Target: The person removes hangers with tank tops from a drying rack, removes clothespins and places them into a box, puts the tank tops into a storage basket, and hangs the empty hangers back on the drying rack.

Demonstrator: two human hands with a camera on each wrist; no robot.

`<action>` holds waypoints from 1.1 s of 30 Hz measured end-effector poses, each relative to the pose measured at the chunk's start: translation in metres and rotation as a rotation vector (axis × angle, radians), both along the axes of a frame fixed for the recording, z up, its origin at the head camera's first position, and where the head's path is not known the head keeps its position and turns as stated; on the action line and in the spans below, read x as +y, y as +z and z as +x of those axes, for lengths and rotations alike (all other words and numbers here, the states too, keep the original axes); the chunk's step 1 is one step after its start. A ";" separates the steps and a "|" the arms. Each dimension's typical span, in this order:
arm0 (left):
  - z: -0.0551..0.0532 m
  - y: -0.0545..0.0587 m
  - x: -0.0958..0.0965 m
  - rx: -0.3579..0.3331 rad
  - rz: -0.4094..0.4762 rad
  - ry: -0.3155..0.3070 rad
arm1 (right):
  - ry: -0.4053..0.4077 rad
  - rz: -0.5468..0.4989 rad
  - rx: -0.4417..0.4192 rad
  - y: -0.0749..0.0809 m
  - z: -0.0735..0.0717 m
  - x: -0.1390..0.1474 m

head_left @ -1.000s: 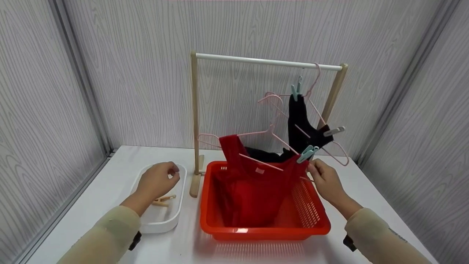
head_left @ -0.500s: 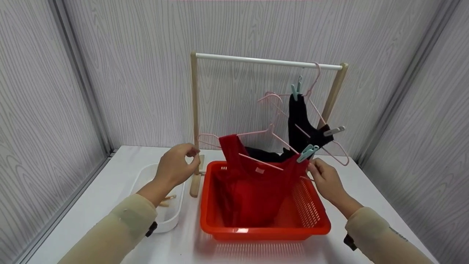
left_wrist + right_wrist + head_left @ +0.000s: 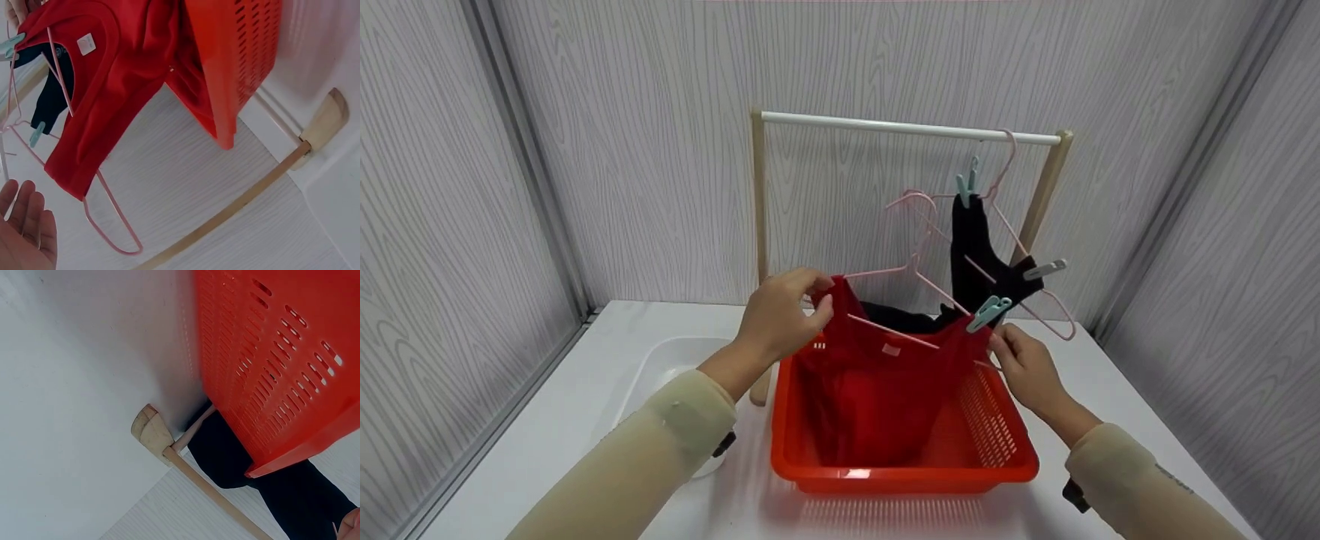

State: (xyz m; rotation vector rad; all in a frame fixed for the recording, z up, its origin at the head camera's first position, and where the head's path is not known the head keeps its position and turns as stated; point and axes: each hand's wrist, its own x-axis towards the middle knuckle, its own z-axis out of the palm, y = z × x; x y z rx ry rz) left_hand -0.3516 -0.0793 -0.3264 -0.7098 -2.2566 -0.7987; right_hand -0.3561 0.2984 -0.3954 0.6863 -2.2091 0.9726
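Note:
A red tank top [image 3: 885,397] sits on a pink hanger [image 3: 877,271], its lower part inside the orange-red basket [image 3: 915,474]. A light-blue clothespin [image 3: 988,315] clips its right strap. My right hand [image 3: 1027,367] pinches the tank top and hanger beside that clothespin. My left hand [image 3: 784,315] is at the left strap, thumb and forefinger apart around its edge in the head view. In the left wrist view, the left fingers [image 3: 28,219] are loosely extended near the strap's end, with nothing visible in them.
A clothes rack [image 3: 885,125] stands behind, with a black garment [image 3: 975,247] clipped to another pink hanger [image 3: 1011,225] at its right. A white tray [image 3: 690,341] lies left, partly covered by the left sleeve. More black cloth [image 3: 907,319] lies behind the red tank top.
My left hand has moved right and up from over the white tray to the red tank top's left strap. The right hand keeps its hold in place.

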 end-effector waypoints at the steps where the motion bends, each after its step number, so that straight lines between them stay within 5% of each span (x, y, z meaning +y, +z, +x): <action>1: 0.000 0.002 0.004 0.001 0.000 -0.011 | -0.002 0.000 0.000 0.000 0.000 0.000; 20: 0.007 0.021 0.071 -0.093 -0.092 -0.158 | -0.012 0.012 -0.023 0.002 0.000 0.000; 33: 0.011 0.026 0.116 -0.140 -0.146 -0.138 | -0.032 0.019 -0.075 0.006 0.003 0.002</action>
